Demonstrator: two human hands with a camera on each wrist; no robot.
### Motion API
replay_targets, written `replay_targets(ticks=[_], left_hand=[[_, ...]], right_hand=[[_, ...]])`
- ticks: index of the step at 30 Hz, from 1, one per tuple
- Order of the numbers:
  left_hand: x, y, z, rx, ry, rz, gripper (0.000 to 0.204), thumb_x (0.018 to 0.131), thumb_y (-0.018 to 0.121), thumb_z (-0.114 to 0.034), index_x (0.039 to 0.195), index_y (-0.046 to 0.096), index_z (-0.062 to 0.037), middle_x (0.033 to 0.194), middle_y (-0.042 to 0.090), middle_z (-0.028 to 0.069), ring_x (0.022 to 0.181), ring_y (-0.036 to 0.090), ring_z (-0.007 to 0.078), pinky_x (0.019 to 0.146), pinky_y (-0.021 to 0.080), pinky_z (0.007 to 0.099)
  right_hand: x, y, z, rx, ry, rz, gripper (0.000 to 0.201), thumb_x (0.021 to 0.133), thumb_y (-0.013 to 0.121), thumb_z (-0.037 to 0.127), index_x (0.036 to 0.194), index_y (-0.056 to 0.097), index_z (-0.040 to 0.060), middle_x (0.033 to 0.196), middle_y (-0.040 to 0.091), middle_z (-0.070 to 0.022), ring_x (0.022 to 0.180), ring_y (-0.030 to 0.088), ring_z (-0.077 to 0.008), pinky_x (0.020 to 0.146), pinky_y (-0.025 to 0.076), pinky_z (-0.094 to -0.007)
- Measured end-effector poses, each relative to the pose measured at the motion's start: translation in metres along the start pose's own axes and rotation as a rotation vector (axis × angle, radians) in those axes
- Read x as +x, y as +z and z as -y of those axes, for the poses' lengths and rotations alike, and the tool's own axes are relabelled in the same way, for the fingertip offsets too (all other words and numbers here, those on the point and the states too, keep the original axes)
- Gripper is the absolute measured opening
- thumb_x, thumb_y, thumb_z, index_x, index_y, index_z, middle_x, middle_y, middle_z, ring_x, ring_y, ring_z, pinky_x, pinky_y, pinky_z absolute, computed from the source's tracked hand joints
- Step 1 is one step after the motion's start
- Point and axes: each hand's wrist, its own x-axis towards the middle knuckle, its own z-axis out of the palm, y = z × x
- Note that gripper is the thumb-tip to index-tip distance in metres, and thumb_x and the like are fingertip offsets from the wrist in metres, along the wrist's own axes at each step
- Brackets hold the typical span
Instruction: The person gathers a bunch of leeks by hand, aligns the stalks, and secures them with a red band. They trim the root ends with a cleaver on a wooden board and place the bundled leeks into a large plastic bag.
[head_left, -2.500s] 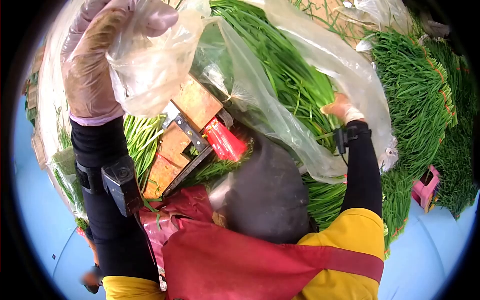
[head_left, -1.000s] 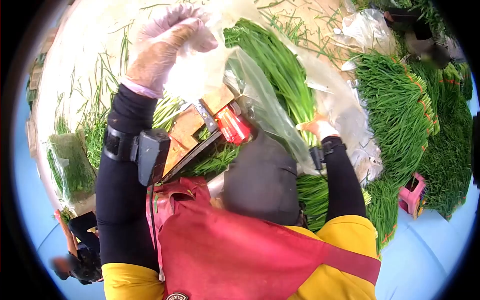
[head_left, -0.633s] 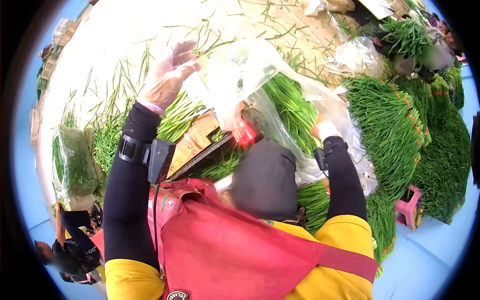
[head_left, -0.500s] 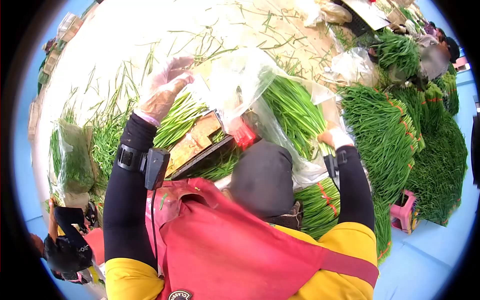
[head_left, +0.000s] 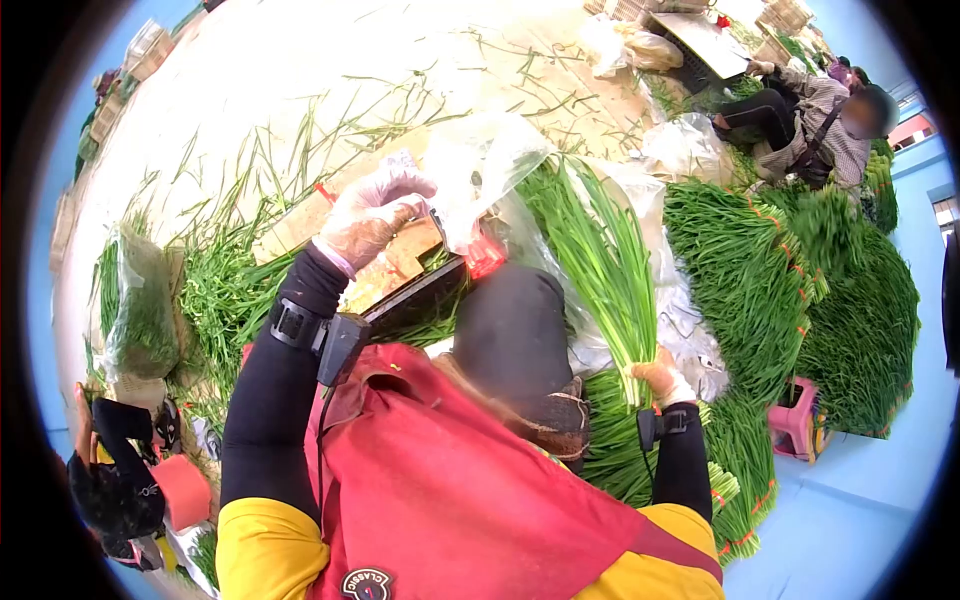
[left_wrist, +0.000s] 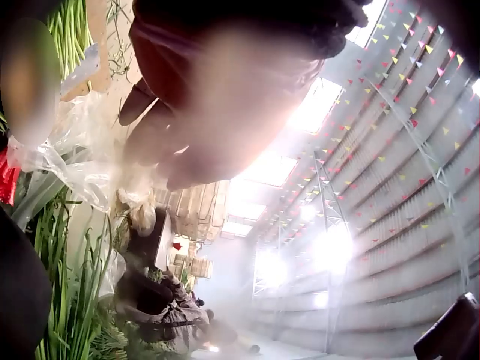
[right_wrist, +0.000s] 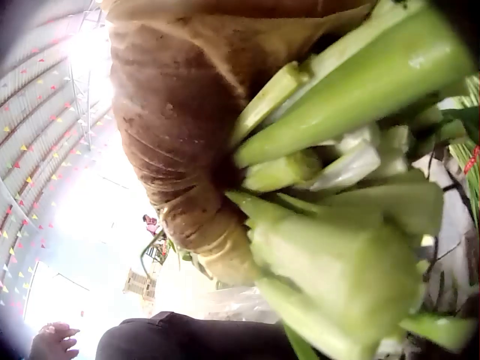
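Observation:
My right hand (head_left: 660,378), in a thin glove, grips a bunch of garlic chives (head_left: 606,265) near the cut stem ends. The leaves fan upward over a clear plastic bag (head_left: 490,165) in the head view. Close up in the right wrist view, pale cut stems (right_wrist: 337,270) stick out below the curled, soiled glove (right_wrist: 180,127). My gloved left hand (head_left: 376,215) hovers over a wooden box (head_left: 400,262) with a dark edge, its fingers loosely bent beside the bag's edge. The left wrist view shows that hand (left_wrist: 210,105) blurred, with the bag (left_wrist: 82,150) alongside.
Banded chive stacks (head_left: 740,270) rise at the right, near a pink stool (head_left: 797,420). Loose leaves (head_left: 380,110) litter the pale floor. A bagged bundle (head_left: 142,300) stands left. One person (head_left: 815,125) sits at upper right, another (head_left: 115,480) at lower left.
My left hand has let go of the plastic bag and come down toward the wooden box. My right hand has drawn the chives toward me, and the bag has sunk.

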Motion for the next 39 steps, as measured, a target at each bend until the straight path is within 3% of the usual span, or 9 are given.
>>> replay_targets(ticks=[4, 14, 18, 24, 29, 32, 33, 36, 39], left_hand=[[-0.001, 0.014, 0.006, -0.004, 0.029, 0.078, 0.020, 0.084, 0.056, -0.001, 0.103, 0.061, 0.0021, 0.098, 0.062, 0.0065, 0.090, 0.058, 0.0129, 0.083, 0.047, 0.0260], [0.041, 0.066, -0.003, -0.405, -0.201, 0.206, 0.032, 0.086, 0.059, -0.023, 0.112, 0.056, -0.0043, 0.088, 0.063, 0.0066, 0.066, 0.058, 0.0124, 0.060, 0.047, 0.0230], [0.047, 0.080, -0.024, -0.274, -0.286, 0.122, 0.030, 0.091, 0.052, -0.026, 0.114, 0.055, -0.0058, 0.079, 0.066, 0.0077, 0.056, 0.057, 0.0113, 0.048, 0.045, 0.0221], [0.057, 0.090, -0.026, -0.195, -0.264, 0.055, 0.039, 0.092, 0.047, -0.034, 0.112, 0.056, -0.0022, 0.070, 0.066, 0.0111, 0.046, 0.054, 0.0144, 0.046, 0.044, 0.0235], [0.068, 0.090, -0.021, -0.179, -0.347, 0.108, 0.055, 0.087, 0.045, -0.056, 0.106, 0.061, -0.0066, 0.060, 0.061, 0.0068, 0.046, 0.047, 0.0127, 0.046, 0.037, 0.0263], [0.062, 0.095, -0.032, -0.039, -0.350, 0.096, 0.051, 0.087, 0.044, -0.055, 0.096, 0.065, -0.0089, 0.058, 0.060, 0.0053, 0.043, 0.045, 0.0121, 0.044, 0.035, 0.0244], [0.071, 0.092, -0.020, -0.042, -0.377, 0.146, 0.055, 0.089, 0.043, -0.055, 0.077, 0.065, -0.0061, 0.055, 0.061, 0.0072, 0.041, 0.047, 0.0137, 0.043, 0.037, 0.0274], [0.054, 0.090, -0.046, -0.092, -0.278, 0.018, 0.054, 0.090, 0.043, -0.053, 0.079, 0.065, -0.0056, 0.056, 0.061, 0.0080, 0.040, 0.047, 0.0143, 0.042, 0.037, 0.0270], [0.042, 0.075, -0.070, 0.046, -0.263, 0.082, 0.054, 0.093, 0.037, -0.050, 0.085, 0.064, -0.0038, 0.059, 0.063, 0.0088, 0.040, 0.050, 0.0133, 0.042, 0.040, 0.0256]], right_hand=[[-0.030, 0.012, -0.008, 0.054, -0.040, 0.028, 0.046, 0.068, 0.067, 0.001, 0.112, 0.057, -0.0014, 0.099, 0.064, -0.0056, 0.085, 0.060, -0.0158, 0.079, 0.048, -0.0294], [-0.040, 0.024, -0.033, -0.288, -0.190, -0.101, 0.049, 0.066, 0.074, 0.008, 0.111, 0.056, -0.0014, 0.099, 0.065, -0.0088, 0.085, 0.061, -0.0175, 0.081, 0.048, -0.0306], [-0.047, 0.032, -0.018, -0.349, -0.242, -0.101, 0.050, 0.067, 0.074, 0.009, 0.112, 0.054, -0.0017, 0.099, 0.065, -0.0092, 0.086, 0.061, -0.0184, 0.081, 0.048, -0.0312], [-0.073, 0.049, 0.026, -0.345, -0.293, -0.082, 0.056, 0.068, 0.073, 0.007, 0.118, 0.050, -0.0006, 0.103, 0.062, -0.0103, 0.092, 0.059, -0.0184, 0.085, 0.046, -0.0303], [-0.076, 0.049, 0.018, -0.221, -0.334, -0.055, 0.048, 0.069, 0.067, 0.001, 0.115, 0.052, -0.0024, 0.101, 0.064, -0.0086, 0.089, 0.060, -0.0145, 0.082, 0.047, -0.0279], [-0.076, 0.045, 0.009, -0.204, -0.307, -0.055, 0.049, 0.069, 0.067, 0.001, 0.115, 0.052, -0.0025, 0.101, 0.063, -0.0088, 0.089, 0.060, -0.0143, 0.082, 0.047, -0.0279], [-0.075, 0.045, 0.008, -0.211, -0.311, -0.059, 0.049, 0.070, 0.067, 0.000, 0.116, 0.051, -0.0025, 0.102, 0.063, -0.0087, 0.090, 0.060, -0.0142, 0.083, 0.047, -0.0278], [-0.072, 0.043, 0.008, -0.219, -0.306, -0.075, 0.050, 0.070, 0.067, 0.000, 0.117, 0.050, -0.0027, 0.102, 0.063, -0.0085, 0.091, 0.059, -0.0141, 0.083, 0.047, -0.0277], [-0.064, 0.044, 0.002, -0.164, -0.341, -0.086, 0.050, 0.070, 0.067, -0.001, 0.117, 0.050, -0.0028, 0.103, 0.063, -0.0079, 0.091, 0.059, -0.0139, 0.083, 0.047, -0.0276]])
